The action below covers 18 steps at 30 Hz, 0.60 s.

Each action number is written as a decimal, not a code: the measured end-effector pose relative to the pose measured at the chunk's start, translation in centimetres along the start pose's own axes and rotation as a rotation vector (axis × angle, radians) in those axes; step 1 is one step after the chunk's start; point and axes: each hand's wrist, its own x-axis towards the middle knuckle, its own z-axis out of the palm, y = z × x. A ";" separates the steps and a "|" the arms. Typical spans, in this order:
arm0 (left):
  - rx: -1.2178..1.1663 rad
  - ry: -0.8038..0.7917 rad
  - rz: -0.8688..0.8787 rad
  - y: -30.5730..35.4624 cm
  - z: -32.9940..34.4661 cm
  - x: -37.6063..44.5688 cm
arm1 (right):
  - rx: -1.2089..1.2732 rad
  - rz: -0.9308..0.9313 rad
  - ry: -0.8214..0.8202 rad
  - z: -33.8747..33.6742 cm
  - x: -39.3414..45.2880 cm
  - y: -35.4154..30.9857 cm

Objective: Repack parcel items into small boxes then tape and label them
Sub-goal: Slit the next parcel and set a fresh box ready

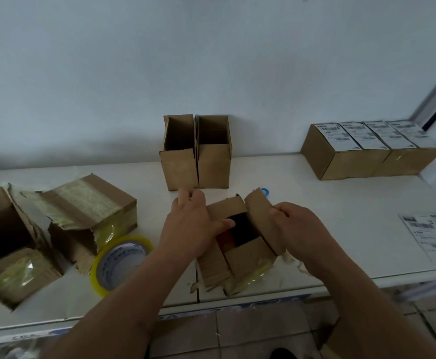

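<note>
Near the table's front edge, both hands' grips hold the parcel's flaps apart.

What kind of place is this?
Probably a small parcel packing station: a row of labelled boxes, a sheet of shipping labels and a tape roll lie on a white table.

Torn taped cardboard parcel, flaps open, dark item inside, near table's front edge

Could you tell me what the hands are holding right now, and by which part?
Both hold the torn parcel box: the right hand grips its right flap; the left hand holds its left flap.
</note>
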 end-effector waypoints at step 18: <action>-0.358 0.250 -0.221 -0.4 1.3 1.9 | -0.284 0.003 0.004 3.7 -1.4 -0.2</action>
